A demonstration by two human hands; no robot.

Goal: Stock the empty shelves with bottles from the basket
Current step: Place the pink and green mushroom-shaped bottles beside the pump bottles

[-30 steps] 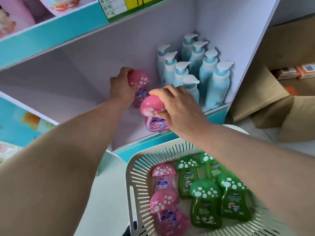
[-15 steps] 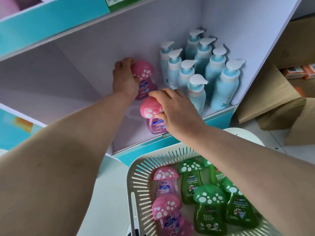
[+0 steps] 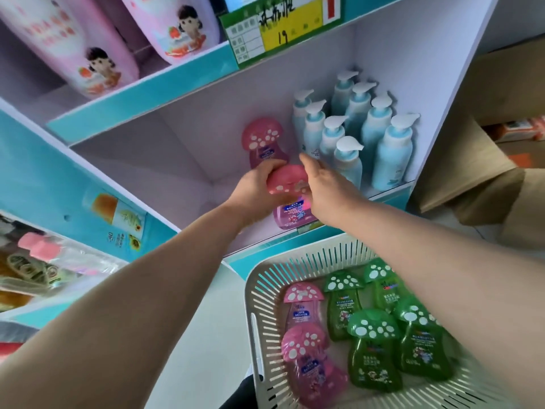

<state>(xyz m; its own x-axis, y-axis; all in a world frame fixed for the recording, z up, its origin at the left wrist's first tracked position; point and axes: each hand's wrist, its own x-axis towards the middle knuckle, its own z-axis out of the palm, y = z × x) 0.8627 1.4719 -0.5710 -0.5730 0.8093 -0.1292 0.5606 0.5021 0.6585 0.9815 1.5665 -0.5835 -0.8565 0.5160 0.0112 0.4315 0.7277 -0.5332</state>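
My left hand [image 3: 258, 188] curls round the cap of a pink mushroom-capped bottle [image 3: 290, 214], thumb over the top and fingers wrapped in from the left. My right hand [image 3: 327, 190] lies against the cap's right side with its fingers nearly straight and pointing up into the shelf [image 3: 188, 160]; it grips nothing. The bottle stands upright at the shelf's front edge, its label facing me. Just behind it, further in, a second pink bottle [image 3: 262, 143] stands upright and apart from both hands. To the right, filling that end of the same shelf, eight blue pump bottles [image 3: 383, 149] stand in close rows. Below the shelf, under my right forearm, is the white slatted basket [image 3: 256, 293]. In it, two pink bottles [image 3: 302, 305] lie at the left and four green mushroom-capped bottles [image 3: 371, 349] at the right. On the shelf above stand large pink bottles [image 3: 88, 54], with a yellow-and-green price tag [image 3: 280, 28] on its lip.
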